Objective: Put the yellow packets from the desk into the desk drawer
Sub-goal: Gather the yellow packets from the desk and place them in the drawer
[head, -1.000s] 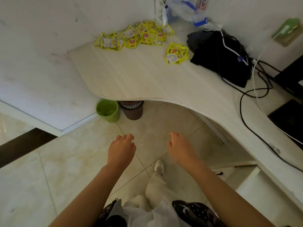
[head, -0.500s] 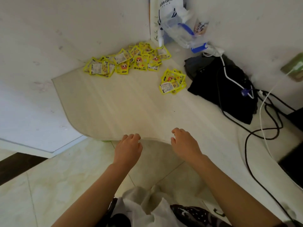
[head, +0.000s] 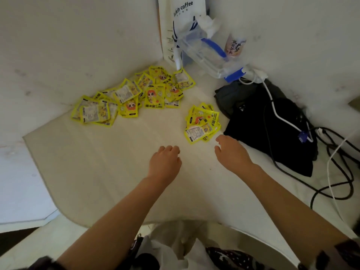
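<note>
Hands: both have come forward over the table (head: 101, 172) since the earlier frames, when they hung above the floor tiles short of its curved edge.
Left hand (head: 164, 162): hovers palm down over bare tabletop, fingers loosely curled and holding nothing; whether it touches the surface cannot be told.
Right hand (head: 231, 152): also palm down, fingers relaxed and slightly apart, empty, fingertips just beside the small stack of packets at its 11 o'clock.
Small stack of yellow packets (head: 202, 123): fanned pile lying flat on the table, near the middle of the view, just beside the black bag on its 3 o'clock side; not touched by either hand.
Large heap of yellow packets (head: 132, 96): spread along the wall at 10 to 12 o'clock from the left hand, well apart from both hands; it lies as it did before relative to the wall and the paper bag.
Black bag (head: 272, 129): slumped on the table at 2 o'clock from the right hand, with a white cable (head: 282, 117) lying across it and black cables (head: 339, 152) looping on the table at its 3 o'clock side.
Corner: a white paper coffee bag (head: 181, 22) stands upright at 12 o'clock, with a clear plastic container (head: 204, 53) with blue trim leaning in front of it.
View: table now fills most of the frame; a second ago the floor and a green bin under the table showed.
Drawer: not in view.
</note>
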The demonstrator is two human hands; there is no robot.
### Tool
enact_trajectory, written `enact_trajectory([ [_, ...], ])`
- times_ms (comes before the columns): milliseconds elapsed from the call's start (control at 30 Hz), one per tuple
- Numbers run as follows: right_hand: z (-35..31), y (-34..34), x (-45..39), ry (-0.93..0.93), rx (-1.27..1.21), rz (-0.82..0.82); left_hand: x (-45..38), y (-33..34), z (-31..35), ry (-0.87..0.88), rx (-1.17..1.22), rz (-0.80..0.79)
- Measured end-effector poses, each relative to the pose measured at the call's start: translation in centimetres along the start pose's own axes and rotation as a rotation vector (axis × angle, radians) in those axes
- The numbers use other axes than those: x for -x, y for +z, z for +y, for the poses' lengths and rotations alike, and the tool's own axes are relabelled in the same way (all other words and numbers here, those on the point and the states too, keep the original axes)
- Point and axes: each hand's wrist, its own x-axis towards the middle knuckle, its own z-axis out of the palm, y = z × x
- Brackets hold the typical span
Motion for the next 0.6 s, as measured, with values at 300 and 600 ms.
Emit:
enact_trajectory([
  [300,-0.8,-1.6,-8.4,0.016,-0.014,-0.001,-9.8,-0.1,2.0,0.104,-0.027,-0.083],
  [600,-1.7,-1.5,-15.3,-0.017,-0.023,-0.053,-13.7,3.2,4.0,0.063,-0.008,-0.082],
])
